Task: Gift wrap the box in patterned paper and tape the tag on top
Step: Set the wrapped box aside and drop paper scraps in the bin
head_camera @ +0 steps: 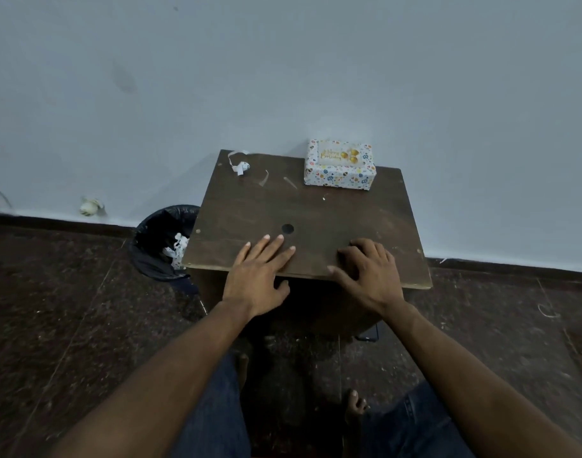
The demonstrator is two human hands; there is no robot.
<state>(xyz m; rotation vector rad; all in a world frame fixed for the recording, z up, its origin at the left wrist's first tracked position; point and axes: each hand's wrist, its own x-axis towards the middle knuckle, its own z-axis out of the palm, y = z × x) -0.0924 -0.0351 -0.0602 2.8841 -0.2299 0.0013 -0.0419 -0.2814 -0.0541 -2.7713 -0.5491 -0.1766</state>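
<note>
Your left hand (259,276) lies flat, fingers straight, on the table's (316,213) near edge; your right hand (369,276) rests beside it, fingers bent, holding nothing. Wrapped box (339,166) with the tag (339,155) already on top sits up-frame, far right corner, long axis left-right. Right hand's closer, looks basically done.

The left hand (258,276) lies flat with fingers straight, while the right hand (370,276) rests with fingers loosely curled.
</note>
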